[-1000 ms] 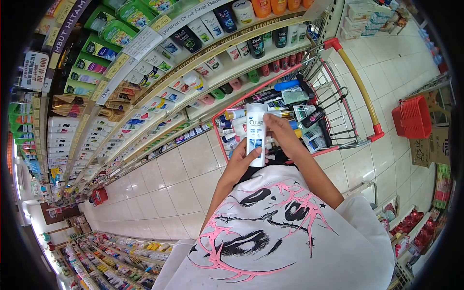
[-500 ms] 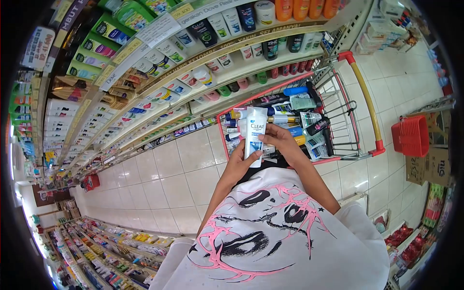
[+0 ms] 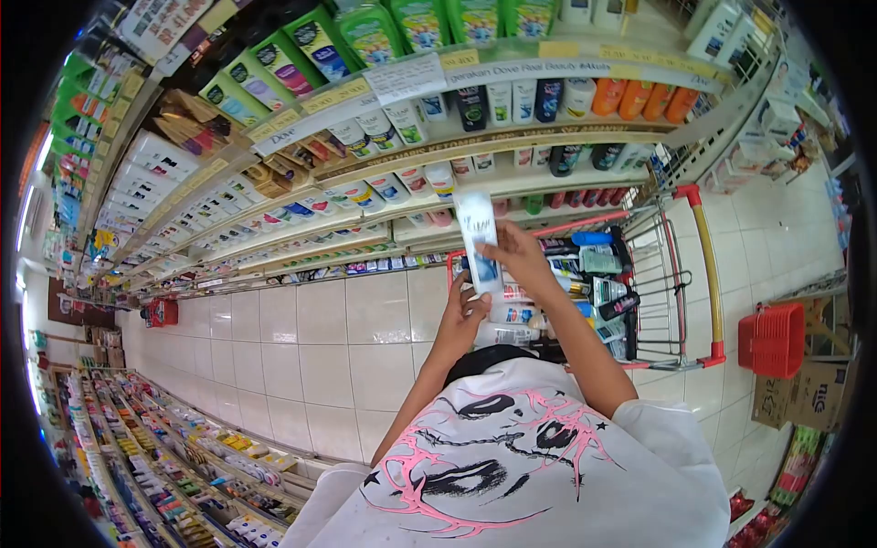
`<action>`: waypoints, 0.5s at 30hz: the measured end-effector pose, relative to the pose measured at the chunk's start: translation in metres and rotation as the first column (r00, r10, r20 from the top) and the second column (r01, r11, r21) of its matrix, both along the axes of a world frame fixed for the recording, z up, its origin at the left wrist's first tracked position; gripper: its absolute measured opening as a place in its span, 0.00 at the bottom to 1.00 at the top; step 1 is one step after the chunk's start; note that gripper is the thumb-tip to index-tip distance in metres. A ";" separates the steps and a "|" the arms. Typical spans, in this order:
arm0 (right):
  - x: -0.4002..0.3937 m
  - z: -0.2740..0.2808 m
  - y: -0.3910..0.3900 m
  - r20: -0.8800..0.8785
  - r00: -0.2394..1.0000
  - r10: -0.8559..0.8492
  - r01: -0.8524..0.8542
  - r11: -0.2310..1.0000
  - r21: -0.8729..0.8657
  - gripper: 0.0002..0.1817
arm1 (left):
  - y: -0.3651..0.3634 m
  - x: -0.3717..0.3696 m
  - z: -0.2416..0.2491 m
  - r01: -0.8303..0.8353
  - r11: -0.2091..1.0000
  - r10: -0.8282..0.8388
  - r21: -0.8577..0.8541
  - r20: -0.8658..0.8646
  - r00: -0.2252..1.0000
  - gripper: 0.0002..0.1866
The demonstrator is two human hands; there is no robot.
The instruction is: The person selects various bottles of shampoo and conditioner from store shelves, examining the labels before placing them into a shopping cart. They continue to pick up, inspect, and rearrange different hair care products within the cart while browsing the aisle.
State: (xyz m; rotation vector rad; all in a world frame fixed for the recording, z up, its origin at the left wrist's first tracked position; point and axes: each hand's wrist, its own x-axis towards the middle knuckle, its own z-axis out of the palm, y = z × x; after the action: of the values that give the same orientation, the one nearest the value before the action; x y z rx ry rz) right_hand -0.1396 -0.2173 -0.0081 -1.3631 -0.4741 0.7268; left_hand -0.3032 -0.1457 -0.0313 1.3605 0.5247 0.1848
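A white shampoo bottle (image 3: 479,224) with a blue-printed "CLEAR" label is held up in front of me, slightly tilted and a little blurred. My right hand (image 3: 523,265) is closed on its right side, thumb across the front. Lower down, my left hand (image 3: 462,315) pinches at the bottle's bottom end, its thumb against the front edge and its fingers partly hidden. Behind and below the hands stands a shopping cart (image 3: 692,265) with a red and yellow frame. Many bottles and tubes lie in it, among them a black bottle (image 3: 620,305).
Shelves of shampoo bottles run along the far side, with green bottles (image 3: 425,26) on top and orange bottles (image 3: 633,99) below. A red basket (image 3: 770,340) stands right, above a cardboard box (image 3: 816,395). Tiled floor (image 3: 329,320) stretches left toward more shelves.
The view has tilted up toward the shelves. The bottle has risen toward the shelf edge and tilted; my right hand went up with it, while my left hand now sits at its bottom end.
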 end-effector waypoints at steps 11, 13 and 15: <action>0.107 0.034 0.136 0.203 0.969 -0.141 0.126 0.988 0.084 0.22 | 0.055 -0.066 -0.021 0.038 0.999 -0.043 -0.037 -0.130 0.991 0.23; 0.115 0.035 0.143 0.255 0.954 -0.159 0.141 0.986 0.087 0.22 | 0.065 -0.082 -0.034 0.022 0.999 -0.013 0.050 -0.169 0.985 0.23; 0.121 0.033 0.152 0.306 0.935 -0.177 0.158 0.984 0.088 0.23 | 0.071 -0.092 -0.040 0.021 0.999 -0.011 0.041 -0.213 0.977 0.23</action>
State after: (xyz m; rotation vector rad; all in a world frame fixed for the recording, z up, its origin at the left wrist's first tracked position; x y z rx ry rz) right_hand -0.0187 -0.0651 0.0247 -1.4465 -0.6165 0.3525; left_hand -0.3955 -0.0746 -0.0715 1.4350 0.6922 0.0370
